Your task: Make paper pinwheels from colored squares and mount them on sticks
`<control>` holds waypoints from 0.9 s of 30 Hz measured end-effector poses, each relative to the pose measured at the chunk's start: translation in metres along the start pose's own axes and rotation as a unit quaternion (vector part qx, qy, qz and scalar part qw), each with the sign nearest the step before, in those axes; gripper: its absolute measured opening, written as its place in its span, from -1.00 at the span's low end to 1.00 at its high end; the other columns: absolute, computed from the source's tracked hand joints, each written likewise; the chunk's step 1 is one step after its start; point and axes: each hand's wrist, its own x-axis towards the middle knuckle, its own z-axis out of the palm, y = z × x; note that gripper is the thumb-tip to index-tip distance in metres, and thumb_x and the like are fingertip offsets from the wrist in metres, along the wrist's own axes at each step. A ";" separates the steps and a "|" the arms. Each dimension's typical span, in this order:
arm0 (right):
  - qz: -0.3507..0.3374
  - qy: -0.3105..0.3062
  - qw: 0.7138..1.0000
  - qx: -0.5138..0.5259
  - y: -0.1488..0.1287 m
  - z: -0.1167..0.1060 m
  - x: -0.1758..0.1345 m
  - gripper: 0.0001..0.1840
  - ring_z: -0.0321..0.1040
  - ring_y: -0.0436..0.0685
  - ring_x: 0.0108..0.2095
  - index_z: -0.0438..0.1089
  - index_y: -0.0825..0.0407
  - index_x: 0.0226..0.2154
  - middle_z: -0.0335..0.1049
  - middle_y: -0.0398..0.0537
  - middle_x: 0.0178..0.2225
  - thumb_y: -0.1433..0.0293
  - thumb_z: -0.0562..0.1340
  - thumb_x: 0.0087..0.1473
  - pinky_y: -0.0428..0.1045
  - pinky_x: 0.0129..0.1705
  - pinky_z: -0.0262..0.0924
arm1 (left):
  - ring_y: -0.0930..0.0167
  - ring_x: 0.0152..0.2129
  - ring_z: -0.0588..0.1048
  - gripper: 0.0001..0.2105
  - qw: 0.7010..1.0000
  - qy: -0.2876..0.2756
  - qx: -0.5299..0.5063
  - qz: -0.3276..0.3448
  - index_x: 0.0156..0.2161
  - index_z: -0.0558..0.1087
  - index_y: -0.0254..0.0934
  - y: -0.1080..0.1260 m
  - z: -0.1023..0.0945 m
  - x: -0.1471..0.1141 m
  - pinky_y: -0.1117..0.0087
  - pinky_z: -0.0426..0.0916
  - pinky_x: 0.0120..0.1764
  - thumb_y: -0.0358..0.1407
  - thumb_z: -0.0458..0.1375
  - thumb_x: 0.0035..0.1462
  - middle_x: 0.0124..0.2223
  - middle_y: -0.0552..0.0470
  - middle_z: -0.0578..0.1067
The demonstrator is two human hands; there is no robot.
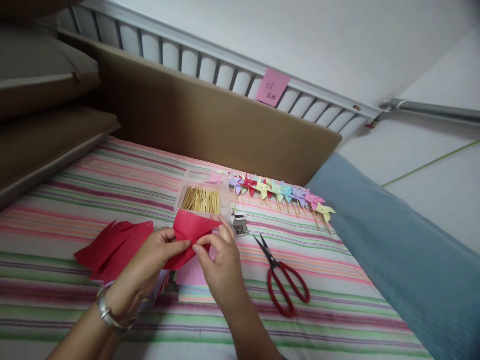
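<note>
A sheet of red paper (191, 226) is held up between both hands, its edges bent inward. My left hand (159, 250), with a metal bracelet at the wrist, grips its left side, the thumb pressed near the middle. My right hand (222, 252) pinches the paper close to that thumb, its other fingers behind the right corner. Below lie pink paper squares (195, 280) in a stack with pale sheets under them. Left of my left hand is a pile of cut red sheets (120, 247). Whether a pin is in the pinch cannot be made out.
Red-handled scissors (281, 272) lie partly spread at the right. A clear box (185, 192) holds thin wooden sticks (202, 200), beside a small box of metal pieces (240, 227). Several paper pinwheels (277, 190) line the back, before a cardboard panel (210, 120). Cardboard boxes (48, 135) stand left.
</note>
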 end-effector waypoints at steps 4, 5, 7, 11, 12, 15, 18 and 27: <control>0.006 0.004 1.000 -0.006 -0.002 -0.001 0.001 -0.85 -0.02 0.25 0.25 0.42 -0.03 -0.50 0.36 0.03 -0.05 0.54 0.27 -0.02 0.20 0.23 -0.06 | 0.48 -0.66 0.40 -0.77 1.000 -0.003 -0.009 -0.009 -0.53 0.52 -0.35 -0.001 0.000 -0.001 0.49 0.25 -0.55 -0.29 0.41 -0.37 -0.57 0.04 0.51; 0.009 0.005 1.000 -0.010 -0.002 -0.001 0.001 -0.85 -0.01 0.25 0.25 0.42 -0.03 -0.51 0.36 0.04 -0.06 0.54 0.27 -0.02 0.20 0.22 -0.06 | 0.48 -0.66 0.40 -0.77 1.000 -0.002 -0.011 -0.013 -0.53 0.52 -0.35 -0.001 0.000 -0.001 0.50 0.24 -0.55 -0.30 0.41 -0.37 -0.57 0.05 0.51; 0.013 0.007 1.000 -0.017 -0.002 0.000 0.001 -0.84 0.00 0.26 0.24 0.41 -0.02 -0.52 0.37 0.04 -0.08 0.55 0.26 -0.02 0.20 0.22 -0.05 | 0.48 -0.65 0.41 -0.77 1.000 0.002 -0.013 -0.020 -0.54 0.51 -0.35 -0.002 0.000 0.000 0.50 0.25 -0.55 -0.30 0.42 -0.38 -0.57 0.05 0.51; 0.014 0.010 1.000 -0.019 -0.001 0.004 0.001 -0.85 -0.01 0.26 0.25 0.41 -0.02 -0.51 0.37 0.05 -0.09 0.55 0.26 -0.03 0.20 0.22 -0.04 | 0.45 -0.62 0.44 -0.74 1.000 0.009 -0.007 -0.014 -0.51 0.51 -0.36 -0.004 0.000 0.001 0.48 0.28 -0.51 -0.31 0.42 -0.39 -0.55 0.02 0.53; 0.014 0.009 1.000 -0.019 -0.001 0.003 0.001 -0.85 0.00 0.26 0.24 0.41 -0.02 -0.51 0.37 0.05 -0.09 0.55 0.26 -0.03 0.20 0.22 -0.04 | 0.44 -0.62 0.44 -0.75 1.000 0.011 -0.003 -0.009 -0.51 0.51 -0.36 -0.003 0.000 0.001 0.47 0.28 -0.51 -0.31 0.42 -0.39 -0.55 0.02 0.54; 0.028 0.019 0.999 -0.017 0.001 -0.005 0.003 -0.89 0.08 0.27 0.21 0.43 -0.03 -0.45 0.36 0.06 0.00 0.51 0.28 -0.05 0.23 0.20 -0.02 | 0.42 -0.62 0.45 -0.78 1.000 0.015 0.015 0.005 -0.54 0.52 -0.35 -0.001 -0.001 0.002 0.44 0.31 -0.49 -0.31 0.41 -0.37 -0.55 0.00 0.55; 0.033 0.077 0.996 -0.006 0.002 -0.022 0.006 -0.76 0.18 0.28 0.15 0.42 -0.03 -0.23 0.30 0.09 0.10 0.45 0.30 -0.05 0.23 0.19 0.01 | 0.39 -0.60 0.47 -0.81 0.999 0.013 0.040 0.006 -0.55 0.53 -0.33 0.001 -0.003 0.002 0.42 0.32 -0.47 -0.33 0.40 -0.37 -0.54 -0.02 0.57; -0.035 0.028 0.997 -0.066 -0.010 -0.035 0.004 -0.87 0.11 0.29 0.19 0.51 -0.03 -0.40 0.32 0.06 0.09 0.50 0.27 0.00 0.24 0.19 0.01 | 0.44 -0.60 0.45 -0.79 0.999 -0.020 0.046 -0.019 -0.52 0.56 -0.36 -0.004 -0.007 0.006 0.47 0.29 -0.48 -0.31 0.40 -0.38 -0.52 -0.02 0.58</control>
